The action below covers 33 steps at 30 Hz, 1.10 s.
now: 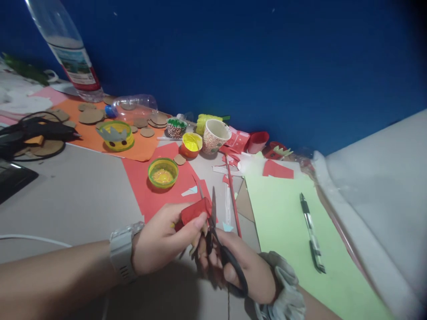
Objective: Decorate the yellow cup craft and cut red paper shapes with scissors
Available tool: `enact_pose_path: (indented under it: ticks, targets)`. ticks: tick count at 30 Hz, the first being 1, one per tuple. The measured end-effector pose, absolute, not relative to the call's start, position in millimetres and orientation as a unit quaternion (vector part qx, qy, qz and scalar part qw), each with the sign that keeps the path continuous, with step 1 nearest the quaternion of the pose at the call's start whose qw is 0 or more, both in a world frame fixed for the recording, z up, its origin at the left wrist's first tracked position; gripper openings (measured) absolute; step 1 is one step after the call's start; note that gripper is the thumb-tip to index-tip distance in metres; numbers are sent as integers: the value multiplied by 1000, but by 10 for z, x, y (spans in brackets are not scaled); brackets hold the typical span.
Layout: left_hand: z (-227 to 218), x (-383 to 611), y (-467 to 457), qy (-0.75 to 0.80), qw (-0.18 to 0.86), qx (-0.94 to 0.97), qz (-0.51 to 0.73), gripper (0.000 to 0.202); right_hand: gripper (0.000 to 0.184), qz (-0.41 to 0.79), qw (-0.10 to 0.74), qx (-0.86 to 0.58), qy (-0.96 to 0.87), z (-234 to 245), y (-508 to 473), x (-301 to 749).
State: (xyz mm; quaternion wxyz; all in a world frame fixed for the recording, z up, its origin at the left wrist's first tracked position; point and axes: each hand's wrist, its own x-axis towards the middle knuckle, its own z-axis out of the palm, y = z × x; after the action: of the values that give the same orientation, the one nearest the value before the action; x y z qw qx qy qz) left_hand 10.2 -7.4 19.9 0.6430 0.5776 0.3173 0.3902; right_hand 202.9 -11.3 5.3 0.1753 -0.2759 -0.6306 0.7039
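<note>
My left hand (167, 240), with a pale watch at the wrist, is closed on a small red paper piece (196, 211), thumb pressed over its front. My right hand (240, 262) grips black-handled scissors (230, 262). The blades point away from me and stand slightly apart, right at the right edge of the red piece. Part of the right fingers is hidden under the scissors and the left hand. Just beyond, a green-and-yellow cup (163, 172) with yellow inside rests on a red paper sheet (138, 175), near a light blue scrap (189, 191).
Decorated cups, including a white patterned cup (216, 137) and a yellow crowned cup (116, 137), line the back. A glue gun (43, 129) and tall bottle (71, 58) are at left. A pen (312, 231) lies on green paper (276, 209) at right. A blue wall (250, 58) rises behind.
</note>
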Motion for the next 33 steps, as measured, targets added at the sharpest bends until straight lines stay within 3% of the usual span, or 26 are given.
enact_pose_path:
  ticks: [33]
  targets:
    - [162, 82, -75, 358, 623, 601, 349, 47, 63, 716, 171, -287, -613, 55, -118, 2051]
